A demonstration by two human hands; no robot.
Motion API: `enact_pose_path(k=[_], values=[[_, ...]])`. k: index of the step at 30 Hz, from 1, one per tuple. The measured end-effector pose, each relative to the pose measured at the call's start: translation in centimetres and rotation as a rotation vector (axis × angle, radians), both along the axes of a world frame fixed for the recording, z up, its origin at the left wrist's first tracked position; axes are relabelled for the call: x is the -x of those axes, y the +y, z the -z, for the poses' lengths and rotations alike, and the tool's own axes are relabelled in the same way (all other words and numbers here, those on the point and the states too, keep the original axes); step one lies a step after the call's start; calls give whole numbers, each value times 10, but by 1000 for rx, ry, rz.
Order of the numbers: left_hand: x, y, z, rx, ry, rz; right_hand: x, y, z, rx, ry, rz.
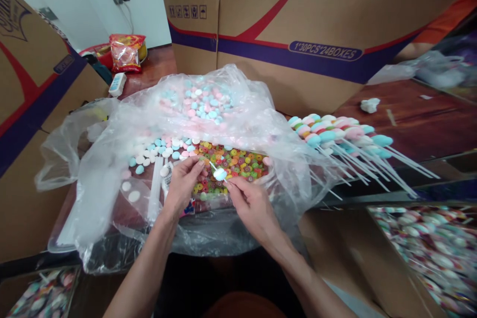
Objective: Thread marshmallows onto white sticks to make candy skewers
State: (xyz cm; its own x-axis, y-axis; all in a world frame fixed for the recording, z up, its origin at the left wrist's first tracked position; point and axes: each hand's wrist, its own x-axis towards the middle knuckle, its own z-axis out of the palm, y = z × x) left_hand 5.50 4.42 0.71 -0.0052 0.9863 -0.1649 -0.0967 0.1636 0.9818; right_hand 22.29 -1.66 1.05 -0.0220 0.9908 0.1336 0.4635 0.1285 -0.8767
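The right hand (254, 203) is pinched on the lower end of a short white stick (212, 164), while the left hand (183, 182) has its fingertips drawn together near the far tip; whether they grip anything, I cannot tell. The stick sits between the hands above the ring candies (244, 159), its long axis slanting, bare tip up and leftward. It carries only white and blue candy, so it seems barely begun. Full candy sticks (346, 134) lie to the right on the tabletop (402, 109); plenty of loose flat candies (167, 151) remain.
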Motion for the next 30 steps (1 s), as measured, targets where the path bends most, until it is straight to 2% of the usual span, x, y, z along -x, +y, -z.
enact_pose_path(k=[6,12,16,19,23,26,30], values=[[-4,-3,-1,-100,108,5,1,1,1,-26,-74,1],[-7,-6,6,-164,243,-27,2,-1,5,-111,-238,3],[-3,-10,9,-258,483,10,-3,-4,5,-81,-324,-47],[1,-14,10,-334,658,20,-10,-4,2,-46,-324,-75],[8,-14,7,-309,720,-69,-18,0,-1,-39,-278,-9],[12,-8,2,-391,809,-109,-19,2,1,-37,-268,18],[12,5,-4,-479,971,-13,-17,2,6,-25,-276,30]])
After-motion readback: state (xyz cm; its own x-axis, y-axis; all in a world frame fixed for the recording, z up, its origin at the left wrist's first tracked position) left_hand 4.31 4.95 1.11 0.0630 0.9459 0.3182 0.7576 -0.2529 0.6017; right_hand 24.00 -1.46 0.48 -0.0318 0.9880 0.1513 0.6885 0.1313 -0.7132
